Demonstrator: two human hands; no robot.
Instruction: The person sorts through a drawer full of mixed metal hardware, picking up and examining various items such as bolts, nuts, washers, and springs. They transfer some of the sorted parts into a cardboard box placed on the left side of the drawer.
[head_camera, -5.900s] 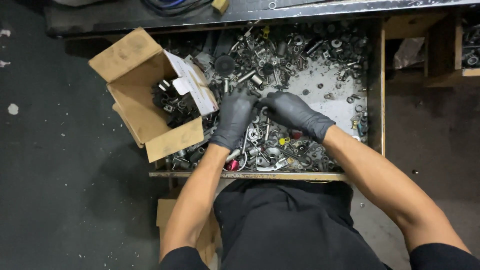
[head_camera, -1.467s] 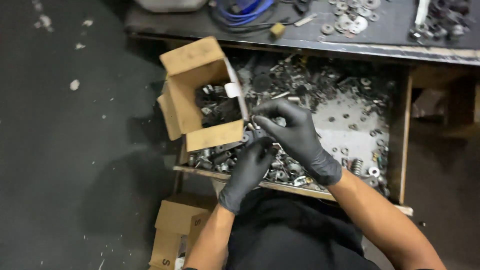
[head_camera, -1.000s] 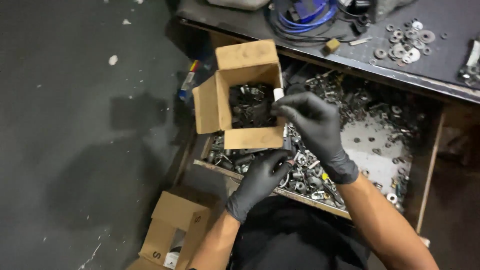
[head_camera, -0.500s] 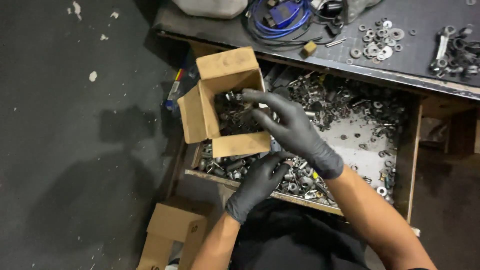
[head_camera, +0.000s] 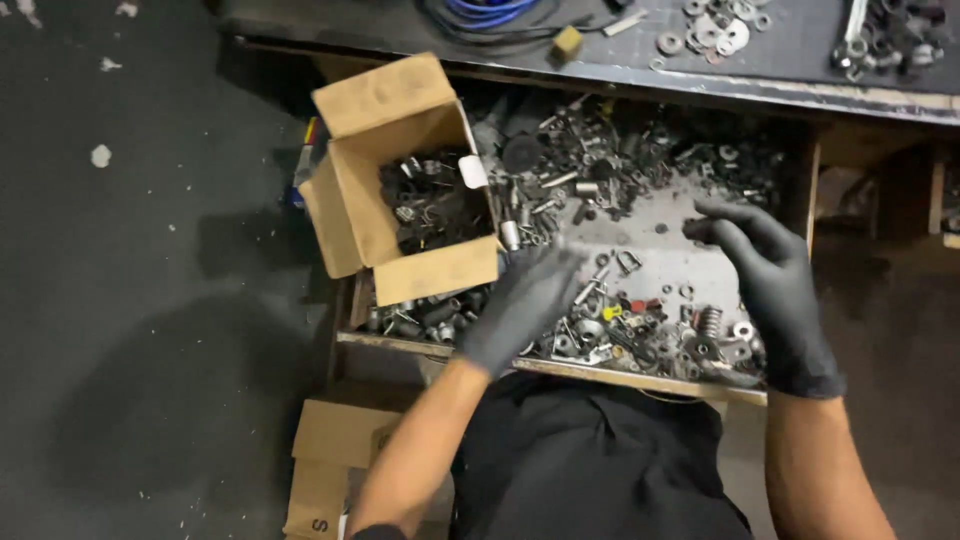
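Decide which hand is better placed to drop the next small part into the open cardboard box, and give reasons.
Probably the left hand: it hovers just beside the cardboard box, over the loose hardware in the drawer. The right hand is at the drawer's far side, away from the box.

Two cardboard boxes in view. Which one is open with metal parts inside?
The open cardboard box sitting at the drawer's left end, flaps up, full of dark metal parts. The other box lies on the floor below, with no parts visible in it.

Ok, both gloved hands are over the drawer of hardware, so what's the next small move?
Probably lower the right hand onto the loose metal parts near the drawer's front edge to pick one: it hovers open, apparently empty, while the left hand is motion-blurred beside the cardboard box.
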